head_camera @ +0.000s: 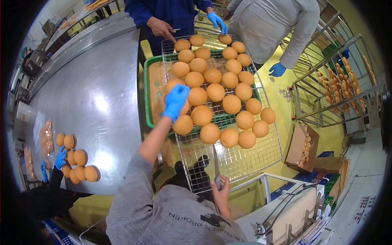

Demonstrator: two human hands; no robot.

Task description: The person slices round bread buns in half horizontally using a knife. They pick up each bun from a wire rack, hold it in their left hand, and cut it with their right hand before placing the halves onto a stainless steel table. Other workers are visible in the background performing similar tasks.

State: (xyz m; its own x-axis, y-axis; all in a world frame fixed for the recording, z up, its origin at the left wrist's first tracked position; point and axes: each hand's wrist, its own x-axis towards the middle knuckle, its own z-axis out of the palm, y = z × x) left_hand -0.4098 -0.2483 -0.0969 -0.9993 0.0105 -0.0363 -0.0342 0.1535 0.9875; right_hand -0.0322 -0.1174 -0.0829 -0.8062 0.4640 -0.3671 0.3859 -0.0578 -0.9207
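Round golden-brown buns (216, 92) stand in uneven rows on a wire cooling rack (251, 159), which lies over a green crate (148, 92). My left hand (176, 101), in a blue glove, is over the buns at the rack's left side; its fingers are bent, and whether it grips a bun is hidden. My bare right hand (221, 191) is closed round the handle of a long knife (216, 159) near the rack's lower edge. The blade points away from me toward the nearest buns. Part of the rack nearest me shows bare wires.
Left is a steel table (92, 76), where a gloved co-worker handles buns (80, 156). Two people stand beyond the rack; one person's hands touch or hover at its far buns. Right are a wheeled metal rack (321, 88) and a cardboard box (301, 147) with buns.
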